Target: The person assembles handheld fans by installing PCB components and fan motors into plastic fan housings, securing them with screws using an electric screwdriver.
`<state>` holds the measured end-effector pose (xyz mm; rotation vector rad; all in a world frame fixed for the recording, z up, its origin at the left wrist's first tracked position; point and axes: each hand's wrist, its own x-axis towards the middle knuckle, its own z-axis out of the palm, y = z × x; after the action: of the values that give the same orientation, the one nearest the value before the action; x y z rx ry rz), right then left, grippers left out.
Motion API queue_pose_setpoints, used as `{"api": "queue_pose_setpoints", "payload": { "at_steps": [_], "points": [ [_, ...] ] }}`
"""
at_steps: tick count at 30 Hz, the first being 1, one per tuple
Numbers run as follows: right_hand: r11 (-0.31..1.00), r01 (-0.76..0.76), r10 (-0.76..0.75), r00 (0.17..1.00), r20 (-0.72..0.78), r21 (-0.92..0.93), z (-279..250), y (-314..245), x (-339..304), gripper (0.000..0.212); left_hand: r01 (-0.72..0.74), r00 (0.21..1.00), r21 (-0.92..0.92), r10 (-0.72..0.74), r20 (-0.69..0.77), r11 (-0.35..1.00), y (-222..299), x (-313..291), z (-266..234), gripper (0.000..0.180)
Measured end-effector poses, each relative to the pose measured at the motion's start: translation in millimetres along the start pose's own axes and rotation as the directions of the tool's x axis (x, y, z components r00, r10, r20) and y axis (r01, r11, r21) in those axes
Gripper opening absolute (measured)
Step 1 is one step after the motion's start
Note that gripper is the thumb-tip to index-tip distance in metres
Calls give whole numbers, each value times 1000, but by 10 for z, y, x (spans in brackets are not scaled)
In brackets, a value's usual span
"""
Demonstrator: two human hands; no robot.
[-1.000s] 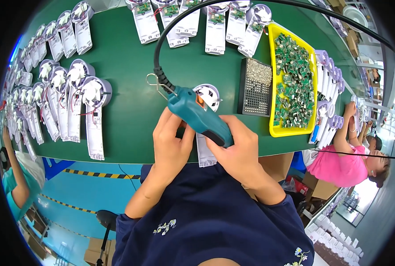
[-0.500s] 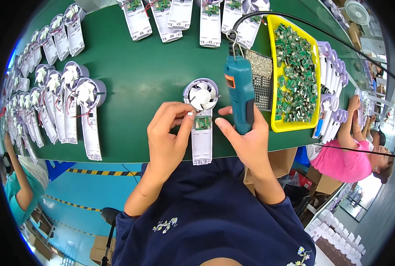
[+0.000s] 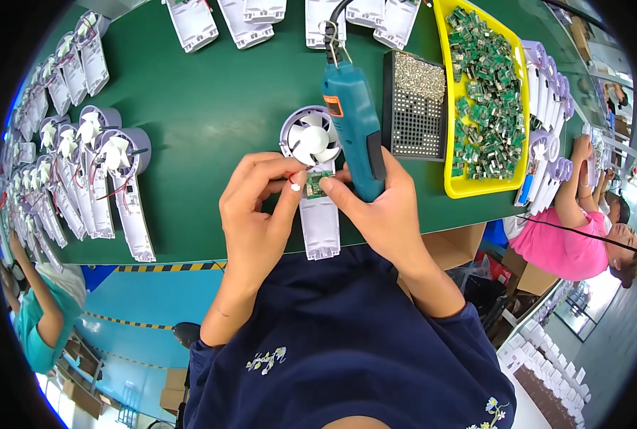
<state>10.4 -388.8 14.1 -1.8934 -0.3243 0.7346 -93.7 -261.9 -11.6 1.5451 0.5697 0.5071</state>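
A white handheld fan half-shell (image 3: 320, 232) with a round lilac fan housing and white blades (image 3: 311, 141) lies at the table's near edge. A small green circuit board (image 3: 316, 186) sits in its handle. My left hand (image 3: 255, 207) pinches a small white wire connector (image 3: 295, 186) with red wire, just left of the board. In my right hand (image 3: 383, 214) a teal electric screwdriver (image 3: 358, 129) rests against the palm, its cord end up and its tip hidden. The right thumb and forefinger touch the board's right edge.
A black screw tray (image 3: 416, 107) full of small screws stands right of the screwdriver, beside a yellow bin (image 3: 453, 171) of circuit boards. More fan half-shells (image 3: 136, 214) line the left, (image 3: 193, 28) the far side and the right. Co-workers sit at both sides, one in pink (image 3: 558, 247).
My right hand and the screwdriver have moved left, and the right fingers now touch the board. The white connector shows in my left fingers. The whole view has shifted slightly.
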Motion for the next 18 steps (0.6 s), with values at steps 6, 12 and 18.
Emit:
{"api": "queue_pose_setpoints", "payload": {
  "at_steps": [6,12,18],
  "points": [
    [999,25,-25,1000,-6,-35,24,-40,9,28,-44,995,135,55,-82,990,2,-15,64,15],
    [998,12,-11,1000,5,-64,16,-53,15,30,-66,994,158,78,-76,985,11,-13,76,15],
    [997,-3,4,1000,14,-81,15,-95,12,32,57,998,39,-55,-37,998,55,-21,36,13]
  ]
}}
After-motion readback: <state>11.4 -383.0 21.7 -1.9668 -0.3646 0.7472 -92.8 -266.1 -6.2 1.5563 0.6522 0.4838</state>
